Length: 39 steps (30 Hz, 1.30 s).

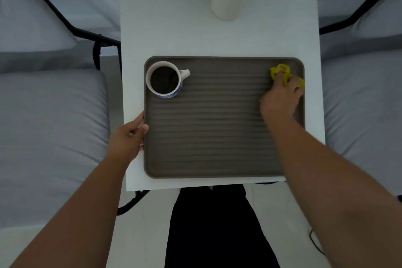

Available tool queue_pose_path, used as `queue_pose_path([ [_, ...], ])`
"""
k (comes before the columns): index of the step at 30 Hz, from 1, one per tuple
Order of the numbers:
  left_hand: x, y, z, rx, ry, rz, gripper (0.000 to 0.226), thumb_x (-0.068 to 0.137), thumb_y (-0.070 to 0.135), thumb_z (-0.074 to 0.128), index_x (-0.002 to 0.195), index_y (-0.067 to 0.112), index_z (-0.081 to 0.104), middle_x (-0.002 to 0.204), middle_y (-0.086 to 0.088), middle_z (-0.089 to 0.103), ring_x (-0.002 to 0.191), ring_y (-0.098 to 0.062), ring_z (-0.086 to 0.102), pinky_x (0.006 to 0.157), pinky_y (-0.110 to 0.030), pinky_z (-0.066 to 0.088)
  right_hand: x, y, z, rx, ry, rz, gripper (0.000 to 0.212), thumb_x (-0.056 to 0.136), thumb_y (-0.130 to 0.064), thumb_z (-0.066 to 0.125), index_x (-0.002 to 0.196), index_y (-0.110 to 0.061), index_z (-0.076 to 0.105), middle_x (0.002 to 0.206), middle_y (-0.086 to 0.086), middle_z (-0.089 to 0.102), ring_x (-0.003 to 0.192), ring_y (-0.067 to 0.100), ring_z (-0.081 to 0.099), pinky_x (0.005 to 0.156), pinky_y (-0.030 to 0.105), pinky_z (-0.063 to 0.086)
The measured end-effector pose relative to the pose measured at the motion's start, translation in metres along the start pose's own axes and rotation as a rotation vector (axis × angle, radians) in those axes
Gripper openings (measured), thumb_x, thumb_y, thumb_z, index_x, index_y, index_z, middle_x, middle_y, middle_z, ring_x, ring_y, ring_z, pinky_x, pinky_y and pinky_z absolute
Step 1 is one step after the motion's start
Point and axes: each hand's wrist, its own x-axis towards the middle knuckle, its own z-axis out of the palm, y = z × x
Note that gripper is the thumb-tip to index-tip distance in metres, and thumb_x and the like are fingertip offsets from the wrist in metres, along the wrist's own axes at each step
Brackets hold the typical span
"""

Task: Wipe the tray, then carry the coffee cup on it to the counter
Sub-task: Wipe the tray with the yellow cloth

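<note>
The left hand (130, 135) grips the grey tray's (206, 137) left rim, the coffee cup (164, 79) (full, handle pointing right) stands in its far-left corner, and the right hand (281, 95) presses a bunched yellow cloth (280, 70) into the far-right corner.

A ridged brown tray (217, 137) lies on a white worktop (174, 28), a full coffee cup (164, 79) in its far-left corner. The right hand (281, 98) presses a yellow cloth (280, 70) into the far-right corner. The left hand (130, 137) grips the tray's left rim.
</note>
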Motion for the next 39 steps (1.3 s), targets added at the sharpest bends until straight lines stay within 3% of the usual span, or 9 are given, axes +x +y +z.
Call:
queue_pose_path([
  [4, 0.0, 0.0, -0.001, 0.049, 0.002, -0.001, 0.039, 0.095, 0.022, 0.056, 0.11, 0.058, 0.055, 0.104, 0.013, 0.068, 0.081, -0.008, 0.067, 0.084, -0.037, 0.056, -0.044, -0.045, 0.014, 0.092, 0.0, -0.018, 0.064, 0.085, -0.015, 0.048, 0.147, -0.019, 0.032, 0.143, 0.026, 0.033, 0.128, 0.046, 0.03, 0.113, 0.048, 0.014],
  [8, -0.001, 0.001, 0.0, 0.071, 0.018, -0.015, 0.039, 0.095, 0.023, 0.057, 0.108, 0.059, 0.055, 0.103, 0.012, 0.068, 0.083, -0.014, 0.066, 0.085, -0.041, 0.056, -0.103, -0.09, 0.026, 0.156, -0.032, -0.244, 0.062, 0.075, -0.018, 0.055, 0.137, -0.014, 0.049, 0.128, 0.025, 0.05, 0.105, 0.046, 0.049, 0.095, 0.049, 0.037],
  [12, -0.002, 0.003, 0.001, 0.081, 0.042, -0.018, 0.042, 0.094, 0.024, 0.057, 0.099, 0.065, 0.057, 0.094, 0.017, 0.071, 0.082, -0.015, 0.068, 0.084, -0.041, 0.057, -0.159, -0.119, 0.035, 0.161, -0.176, -0.423, 0.067, 0.073, -0.02, 0.062, 0.138, -0.019, 0.047, 0.132, 0.017, 0.047, 0.108, 0.038, 0.046, 0.083, 0.045, 0.046],
  [14, -0.001, 0.002, -0.001, 0.112, 0.055, -0.014, 0.042, 0.093, 0.026, 0.059, 0.1, 0.067, 0.056, 0.099, 0.004, 0.072, 0.086, -0.02, 0.067, 0.084, -0.045, 0.057, -0.181, -0.125, 0.042, 0.164, -0.206, -0.516, 0.067, 0.069, -0.021, 0.066, 0.134, -0.02, 0.052, 0.129, 0.014, 0.05, 0.108, 0.038, 0.049, 0.081, 0.045, 0.049],
  [17, -0.001, 0.001, -0.002, 0.151, 0.06, -0.01, 0.039, 0.092, 0.031, 0.06, 0.113, 0.064, 0.055, 0.104, -0.01, 0.069, 0.086, -0.023, 0.065, 0.083, -0.048, 0.057, -0.205, -0.119, 0.051, 0.112, -0.248, -0.701, 0.063, 0.068, -0.02, 0.063, 0.13, -0.023, 0.055, 0.129, 0.012, 0.052, 0.112, 0.038, 0.05, 0.081, 0.043, 0.05],
  [25, -0.004, 0.006, 0.002, 0.095, 0.051, -0.014, 0.04, 0.095, 0.022, 0.056, 0.132, 0.038, 0.053, 0.1, 0.008, 0.069, 0.082, -0.016, 0.066, 0.072, -0.028, 0.058, -0.216, -0.031, 0.068, 0.083, -0.113, -1.176, 0.05, 0.074, -0.019, 0.043, 0.119, -0.029, 0.061, 0.123, 0.003, 0.045, 0.099, 0.03, 0.053, 0.078, 0.038, 0.047],
  [28, -0.007, 0.008, 0.003, 0.08, 0.03, -0.006, 0.041, 0.097, 0.019, 0.053, 0.135, 0.033, 0.05, 0.099, 0.012, 0.066, 0.078, -0.006, 0.063, 0.064, -0.016, 0.056, -0.206, -0.027, 0.065, 0.043, -0.065, -1.22, 0.05, 0.076, -0.02, 0.039, 0.121, -0.028, 0.06, 0.121, 0.003, 0.043, 0.096, 0.03, 0.053, 0.076, 0.039, 0.048],
  [34, -0.003, 0.001, 0.001, 0.043, 0.031, -0.028, 0.038, 0.096, 0.022, 0.055, 0.13, 0.04, 0.054, 0.095, 0.0, 0.066, 0.083, -0.018, 0.06, 0.088, -0.049, 0.054, -0.197, -0.086, 0.063, -0.02, -0.106, -1.106, 0.054, 0.079, -0.021, 0.036, 0.129, -0.028, 0.056, 0.12, 0.007, 0.058, 0.096, 0.031, 0.053, 0.081, 0.04, 0.046],
  [39, -0.001, 0.001, 0.001, 0.005, 0.002, -0.039, 0.038, 0.097, 0.023, 0.052, 0.134, 0.032, 0.052, 0.094, -0.002, 0.064, 0.085, -0.018, 0.058, 0.088, -0.05, 0.054, -0.174, -0.135, 0.045, -0.068, -0.245, -0.966, 0.056, 0.086, -0.021, 0.047, 0.142, -0.022, 0.04, 0.135, 0.014, 0.046, 0.113, 0.036, 0.047, 0.094, 0.047, 0.038],
])
